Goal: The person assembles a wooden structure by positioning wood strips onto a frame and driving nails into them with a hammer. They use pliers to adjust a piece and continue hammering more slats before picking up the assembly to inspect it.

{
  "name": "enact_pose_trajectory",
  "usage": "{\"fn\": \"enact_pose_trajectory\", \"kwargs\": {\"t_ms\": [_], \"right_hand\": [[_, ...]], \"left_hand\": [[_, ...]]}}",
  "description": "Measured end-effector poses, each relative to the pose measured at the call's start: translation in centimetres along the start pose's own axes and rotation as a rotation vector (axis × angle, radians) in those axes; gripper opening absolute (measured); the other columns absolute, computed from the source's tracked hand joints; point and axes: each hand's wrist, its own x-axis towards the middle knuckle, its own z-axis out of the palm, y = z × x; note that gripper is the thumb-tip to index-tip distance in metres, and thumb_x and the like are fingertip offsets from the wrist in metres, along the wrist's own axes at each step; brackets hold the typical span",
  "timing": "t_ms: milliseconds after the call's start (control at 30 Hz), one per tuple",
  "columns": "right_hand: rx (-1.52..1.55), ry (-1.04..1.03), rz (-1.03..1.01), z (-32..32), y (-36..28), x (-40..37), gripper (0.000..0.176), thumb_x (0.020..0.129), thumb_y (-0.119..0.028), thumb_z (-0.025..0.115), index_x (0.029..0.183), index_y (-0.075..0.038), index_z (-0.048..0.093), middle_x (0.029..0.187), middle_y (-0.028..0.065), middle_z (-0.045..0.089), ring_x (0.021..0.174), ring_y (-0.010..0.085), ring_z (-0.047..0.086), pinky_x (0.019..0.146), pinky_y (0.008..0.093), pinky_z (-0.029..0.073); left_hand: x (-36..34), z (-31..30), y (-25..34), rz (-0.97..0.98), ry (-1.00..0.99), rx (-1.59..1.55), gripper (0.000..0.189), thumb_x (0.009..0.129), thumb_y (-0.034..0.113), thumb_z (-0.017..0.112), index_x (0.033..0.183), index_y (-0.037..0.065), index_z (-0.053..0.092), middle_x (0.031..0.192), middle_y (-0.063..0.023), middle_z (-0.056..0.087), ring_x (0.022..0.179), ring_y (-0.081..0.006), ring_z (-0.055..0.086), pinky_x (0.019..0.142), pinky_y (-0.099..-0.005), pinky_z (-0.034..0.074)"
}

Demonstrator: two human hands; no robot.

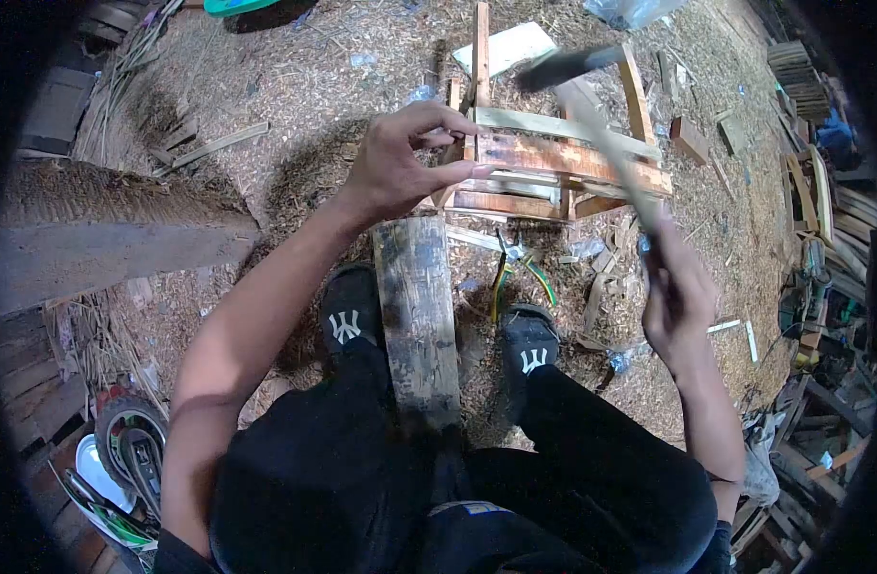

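A small wooden frame (582,161), made of nailed slats with upright legs, rests on the ground ahead of me. My left hand (400,158) pinches the left end of its top slats between thumb and fingers; whether a nail is held there too, I cannot make out. In my right hand (682,292) is a hammer (606,139), gripped low on its handle. The hammer is raised over the frame's right side and slightly blurred, its dark head pointing left. Pliers (512,254) with green and yellow handles lie on the ground between the frame and my right foot.
A thick wooden plank (417,316) runs between my feet. At left, a large timber beam (122,253) juts in. Wood shavings cover the ground (304,86). Scrap wood (845,230) is piled along the right, and a wheel (132,445) stands at lower left.
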Motion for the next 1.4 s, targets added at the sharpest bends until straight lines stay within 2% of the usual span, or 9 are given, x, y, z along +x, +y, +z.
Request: {"fn": "enact_pose_trajectory", "kwargs": {"t_ms": [400, 533, 667, 767, 933, 1067, 1200, 1300, 1400], "right_hand": [[-0.221, -0.535, 0.286, -2.2, -1.6, 1.7, 0.069, 0.083, 0.019, 0.058, 0.148, -0.006, 0.055, 0.095, 0.0179, 0.069, 0.076, 0.0278, 0.068, 0.072, 0.0411, 0.055], [-0.080, 0.056, 0.030, -1.3, -1.1, 1.2, 0.080, 0.078, 0.018, 0.059, 0.148, -0.020, 0.057, 0.083, 0.0154, 0.061, 0.070, 0.0306, 0.064, 0.068, 0.0464, 0.053], [-0.169, -0.553, 0.343, -2.2, -1.5, 2.0, 0.069, 0.084, 0.020, 0.055, 0.147, -0.008, 0.056, 0.108, 0.0208, 0.072, 0.084, 0.0319, 0.072, 0.078, 0.0437, 0.057], [-0.076, 0.053, 0.047, -0.9, -1.2, 1.2, 0.078, 0.079, 0.018, 0.059, 0.147, -0.019, 0.058, 0.083, 0.0142, 0.063, 0.069, 0.0288, 0.065, 0.073, 0.0445, 0.058], [-0.153, -0.499, 0.283, -2.1, -0.7, 1.5, 0.067, 0.084, 0.019, 0.057, 0.147, -0.004, 0.056, 0.094, 0.0181, 0.070, 0.072, 0.0276, 0.067, 0.074, 0.0376, 0.057], [-0.078, 0.080, 0.015, -1.4, -0.6, 1.3, 0.077, 0.080, 0.018, 0.059, 0.149, -0.016, 0.056, 0.082, 0.0146, 0.064, 0.070, 0.0271, 0.066, 0.068, 0.0434, 0.056], [-0.263, -0.585, 0.275, -2.9, -1.4, 2.7, 0.065, 0.085, 0.018, 0.059, 0.147, 0.002, 0.052, 0.113, 0.0235, 0.071, 0.080, 0.0316, 0.071, 0.072, 0.0369, 0.056], [-0.147, 0.037, 0.048, -1.6, -0.6, 0.5, 0.072, 0.078, 0.018, 0.060, 0.147, -0.003, 0.054, 0.110, 0.0209, 0.072, 0.083, 0.0317, 0.072, 0.073, 0.0400, 0.057], [-0.168, -0.484, 0.293, -2.1, -1.3, 1.1, 0.075, 0.079, 0.018, 0.060, 0.148, -0.012, 0.056, 0.097, 0.0189, 0.071, 0.072, 0.0289, 0.069, 0.069, 0.0404, 0.057]], "left_hand": [[0.1, 0.2, 0.3, -0.087, 0.018, -0.073, 0.045, 0.080, 0.031, 0.088, 0.109, 0.007, 0.065, 0.103, -0.0083, 0.068, 0.099, -0.0178, 0.070, 0.094, -0.0379, 0.063], [0.1, 0.3, 0.2, -0.088, 0.030, -0.047, 0.055, 0.080, 0.030, 0.088, 0.116, 0.010, 0.052, 0.104, -0.0055, 0.064, 0.101, -0.0174, 0.068, 0.095, -0.0408, 0.063], [-0.1, 0.2, -0.5, -0.005, 0.045, 0.052, 0.063, 0.078, 0.031, 0.090, 0.120, 0.013, 0.046, 0.102, -0.0042, 0.061, 0.099, -0.0167, 0.068, 0.094, -0.0398, 0.064], [-0.3, 0.4, -0.3, -0.102, 0.018, -0.083, 0.063, 0.080, 0.037, 0.088, 0.120, 0.016, 0.045, 0.101, -0.0041, 0.059, 0.103, -0.0195, 0.067, 0.097, -0.0440, 0.063], [-0.4, 0.1, 0.3, -0.014, 0.006, 0.021, 0.072, 0.079, 0.032, 0.090, 0.124, 0.017, 0.036, 0.108, -0.0078, 0.059, 0.108, -0.0249, 0.066, 0.098, -0.0490, 0.062], [-0.2, 0.3, -0.5, 0.008, 0.002, -0.036, 0.075, 0.080, 0.030, 0.089, 0.123, 0.016, 0.029, 0.109, -0.0113, 0.058, 0.109, -0.0285, 0.067, 0.099, -0.0511, 0.061], [-0.4, 0.5, -0.1, -0.025, 0.022, -0.034, 0.077, 0.078, 0.026, 0.091, 0.121, 0.015, 0.028, 0.108, -0.0136, 0.058, 0.106, -0.0283, 0.067, 0.096, -0.0477, 0.063], [-0.5, 0.9, -1.1, -0.006, 0.031, -0.036, 0.078, 0.077, 0.030, 0.092, 0.118, 0.015, 0.028, 0.107, -0.0134, 0.057, 0.105, -0.0283, 0.067, 0.093, -0.0480, 0.065], [0.1, 0.8, 0.0, 0.033, 0.031, -0.020, 0.077, 0.077, 0.025, 0.092, 0.117, 0.015, 0.028, 0.107, -0.0141, 0.057, 0.104, -0.0274, 0.067, 0.094, -0.0463, 0.065]]}}
